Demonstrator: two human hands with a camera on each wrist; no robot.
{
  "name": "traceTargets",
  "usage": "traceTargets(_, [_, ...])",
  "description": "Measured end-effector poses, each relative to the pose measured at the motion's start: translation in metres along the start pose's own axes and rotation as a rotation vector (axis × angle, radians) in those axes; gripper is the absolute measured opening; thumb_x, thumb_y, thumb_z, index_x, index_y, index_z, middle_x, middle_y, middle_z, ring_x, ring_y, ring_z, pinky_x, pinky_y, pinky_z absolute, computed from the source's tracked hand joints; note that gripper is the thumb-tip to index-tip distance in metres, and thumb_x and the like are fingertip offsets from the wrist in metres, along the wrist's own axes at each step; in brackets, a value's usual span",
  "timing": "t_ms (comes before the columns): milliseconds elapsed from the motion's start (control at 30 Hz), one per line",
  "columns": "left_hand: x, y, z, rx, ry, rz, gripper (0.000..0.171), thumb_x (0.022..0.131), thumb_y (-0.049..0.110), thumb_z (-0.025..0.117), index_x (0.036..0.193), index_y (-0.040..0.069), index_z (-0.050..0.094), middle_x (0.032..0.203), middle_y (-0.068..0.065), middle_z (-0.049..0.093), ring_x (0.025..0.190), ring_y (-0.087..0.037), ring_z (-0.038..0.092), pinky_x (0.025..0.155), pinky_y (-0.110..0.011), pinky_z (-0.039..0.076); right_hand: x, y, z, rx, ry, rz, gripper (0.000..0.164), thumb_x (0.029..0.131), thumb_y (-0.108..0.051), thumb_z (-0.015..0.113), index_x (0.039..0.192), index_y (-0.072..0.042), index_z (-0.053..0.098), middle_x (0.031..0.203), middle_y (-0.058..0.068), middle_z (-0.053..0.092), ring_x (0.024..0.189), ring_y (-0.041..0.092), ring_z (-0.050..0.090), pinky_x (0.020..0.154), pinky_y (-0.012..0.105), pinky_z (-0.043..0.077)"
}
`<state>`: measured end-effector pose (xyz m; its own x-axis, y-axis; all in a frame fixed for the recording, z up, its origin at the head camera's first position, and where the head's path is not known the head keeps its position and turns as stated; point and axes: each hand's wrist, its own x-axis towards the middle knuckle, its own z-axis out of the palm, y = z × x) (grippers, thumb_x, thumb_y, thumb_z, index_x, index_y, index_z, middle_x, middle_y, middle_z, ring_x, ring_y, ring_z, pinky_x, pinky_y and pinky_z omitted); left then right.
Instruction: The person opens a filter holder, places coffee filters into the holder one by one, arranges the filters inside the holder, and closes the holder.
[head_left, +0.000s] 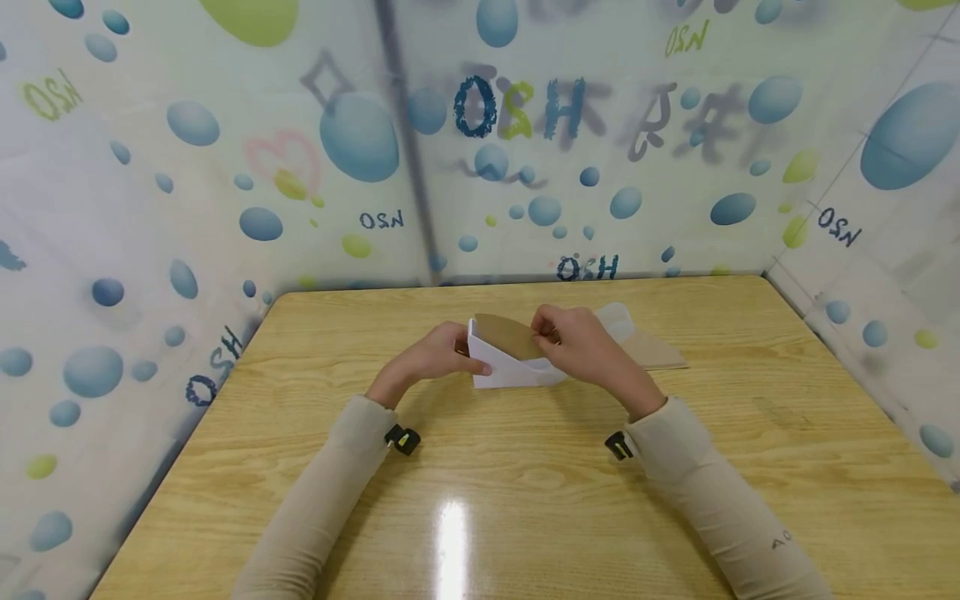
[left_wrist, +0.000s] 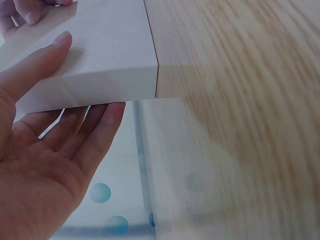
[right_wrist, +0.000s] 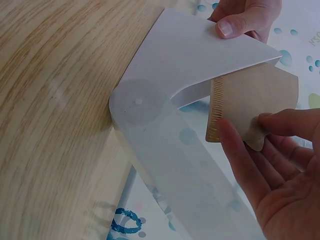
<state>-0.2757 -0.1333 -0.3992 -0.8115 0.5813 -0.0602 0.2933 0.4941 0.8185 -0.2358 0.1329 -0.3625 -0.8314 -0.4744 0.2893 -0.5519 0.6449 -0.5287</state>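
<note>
A white filter case (head_left: 513,372) stands on its long edge on the table, with its clear lid (right_wrist: 175,150) swung out on a round pivot at one corner. My left hand (head_left: 438,352) grips the case at its left end, thumb on the near face and fingers behind it. Out of the case's slanted opening rises a brown paper coffee filter (right_wrist: 245,95) with a crimped edge. My right hand (head_left: 577,343) pinches that filter at its edge between thumb and fingers. In the left wrist view, the left hand (left_wrist: 55,155) spans the thickness of the case.
A flat tan piece (head_left: 656,352) lies on the wooden table (head_left: 450,450) behind and right of my right hand, partly behind the lid. Printed curtains (head_left: 337,250) with blue and green spots surround the table at the back and sides.
</note>
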Motion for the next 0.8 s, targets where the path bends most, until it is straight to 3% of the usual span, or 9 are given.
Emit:
traceTargets(600, [0.0, 0.0, 0.0, 0.002, -0.009, 0.009, 0.034, 0.089, 0.012, 0.081, 0.121, 0.005, 0.07, 0.105, -0.01, 0.077, 0.082, -0.014, 0.065, 0.074, -0.029, 0.051, 0.0, 0.0, 0.007, -0.004, -0.06, 0.005, 0.004, 0.097, -0.007, 0.066, 0.1, -0.006, 0.069, 0.092, 0.007, 0.075, 0.081, 0.017, 0.069, 0.075, 0.036, 0.057])
traceTargets(800, [0.001, -0.002, 0.0, 0.006, -0.008, 0.007, 0.035, 0.089, 0.012, 0.081, 0.121, 0.005, 0.07, 0.105, -0.01, 0.077, 0.081, -0.014, 0.064, 0.074, -0.029, 0.05, 0.001, 0.0, 0.012, -0.015, -0.08, 0.004, 0.003, 0.098, -0.008, 0.065, 0.099, -0.007, 0.068, 0.087, 0.004, 0.074, 0.074, 0.013, 0.062, 0.07, 0.032, 0.053])
